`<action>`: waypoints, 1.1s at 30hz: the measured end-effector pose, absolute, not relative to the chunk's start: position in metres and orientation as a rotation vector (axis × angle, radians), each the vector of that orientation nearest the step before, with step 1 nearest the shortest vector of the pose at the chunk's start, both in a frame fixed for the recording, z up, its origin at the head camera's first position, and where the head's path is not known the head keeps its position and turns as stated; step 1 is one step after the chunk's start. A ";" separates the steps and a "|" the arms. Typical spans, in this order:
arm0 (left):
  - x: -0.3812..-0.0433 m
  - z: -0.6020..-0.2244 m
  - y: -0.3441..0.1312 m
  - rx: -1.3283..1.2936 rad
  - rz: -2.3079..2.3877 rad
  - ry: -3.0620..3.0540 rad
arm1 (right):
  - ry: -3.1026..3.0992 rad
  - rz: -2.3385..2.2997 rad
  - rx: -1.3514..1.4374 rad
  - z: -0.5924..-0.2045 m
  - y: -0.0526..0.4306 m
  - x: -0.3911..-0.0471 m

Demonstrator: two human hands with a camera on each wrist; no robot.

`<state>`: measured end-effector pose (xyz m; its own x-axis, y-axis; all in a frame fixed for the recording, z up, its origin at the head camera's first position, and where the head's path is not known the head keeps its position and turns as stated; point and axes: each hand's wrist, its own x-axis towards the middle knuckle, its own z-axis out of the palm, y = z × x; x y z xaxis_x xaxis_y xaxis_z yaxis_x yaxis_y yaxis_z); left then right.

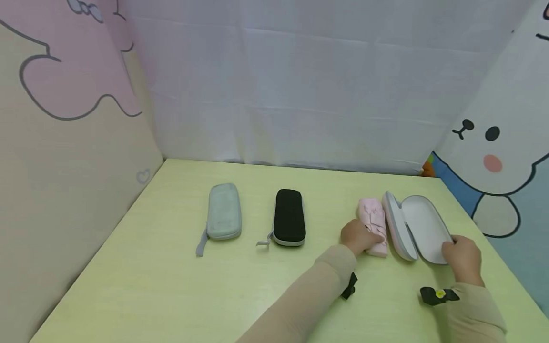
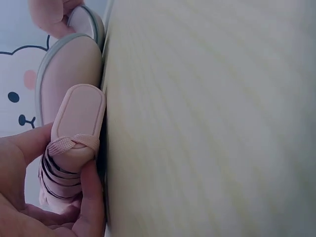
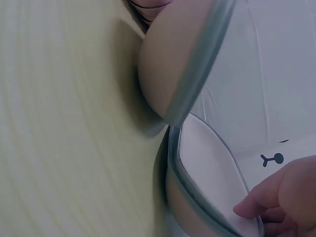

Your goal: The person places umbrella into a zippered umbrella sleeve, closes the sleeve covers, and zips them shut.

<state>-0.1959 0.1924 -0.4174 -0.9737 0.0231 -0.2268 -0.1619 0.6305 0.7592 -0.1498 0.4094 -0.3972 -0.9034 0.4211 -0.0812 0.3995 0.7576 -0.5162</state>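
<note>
Past one sleeve [image 1: 296,305], the probably light, soft umbrella [image 1: 371,213] is well pinched crosswise by the left grip [image 1: 357,237], the case [image 1: 423,226] edgewise by the right grip [image 1: 465,258].

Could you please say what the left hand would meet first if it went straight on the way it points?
Beyond the pink umbrella it grips, the left hand would probably meet the open case, just to the right; whether umbrella and case touch is unclear.

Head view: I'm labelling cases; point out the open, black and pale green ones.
Open case [image 1: 423,227]: head view, white inside of its right half.
Black case [image 1: 289,215]: head view, middle of its top.
Pale green case [image 1: 225,210]: head view, middle of its top.
</note>
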 end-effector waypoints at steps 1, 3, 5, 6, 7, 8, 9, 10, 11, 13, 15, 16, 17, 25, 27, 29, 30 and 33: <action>-0.196 -0.418 0.191 -0.111 1.279 2.626 | -2.898 0.830 -0.667 -0.398 0.410 -0.150; -0.198 -0.420 0.189 -0.124 1.330 2.595 | -2.877 0.824 -0.664 -0.398 0.410 -0.150; -0.200 -0.422 0.186 -0.149 1.404 2.547 | -2.863 0.837 -0.676 -0.397 0.409 -0.150; -0.200 -0.422 0.184 -0.173 1.458 2.508 | -2.856 0.843 -0.687 -0.397 0.408 -0.150; -0.200 -0.422 0.182 -0.204 1.518 2.459 | -2.846 0.843 -0.697 -0.397 0.407 -0.151; -0.201 -0.422 0.181 -0.243 1.586 2.403 | -2.838 0.850 -0.707 -0.397 0.406 -0.151; -0.201 -0.422 0.180 -0.280 1.650 2.344 | -2.832 0.856 -0.718 -0.397 0.406 -0.151; -0.201 -0.421 0.180 -0.315 1.713 2.288 | -2.825 0.852 -0.725 -0.396 0.405 -0.151; -0.201 -0.420 0.179 -0.350 1.775 2.230 | -2.820 0.851 -0.732 -0.396 0.404 -0.151; -0.201 -0.417 0.180 -0.403 1.885 2.136 | -2.813 0.856 -0.746 -0.396 0.403 -0.150; -0.201 -0.414 0.182 -0.416 1.979 2.065 | -2.812 0.859 -0.744 -0.396 0.402 -0.150; -0.201 -0.412 0.183 -0.412 2.017 2.042 | -2.811 0.859 -0.739 -0.395 0.401 -0.149; -0.202 -0.410 0.184 -0.407 2.044 2.028 | -2.813 0.868 -0.734 -0.395 0.401 -0.149; -0.196 -0.390 0.200 -0.317 1.910 2.214 | -2.805 0.849 -0.690 -0.392 0.395 -0.143; -0.194 -0.387 0.204 -0.284 1.832 2.296 | -2.811 0.843 -0.682 -0.392 0.393 -0.141; -0.192 -0.385 0.206 -0.241 1.775 2.356 | -2.812 0.840 -0.673 -0.392 0.391 -0.140; -0.191 -0.384 0.206 -0.214 1.750 2.384 | -2.813 0.839 -0.667 -0.391 0.391 -0.139; -0.187 -0.383 0.208 -0.121 1.672 2.466 | -2.806 0.835 -0.652 -0.391 0.388 -0.137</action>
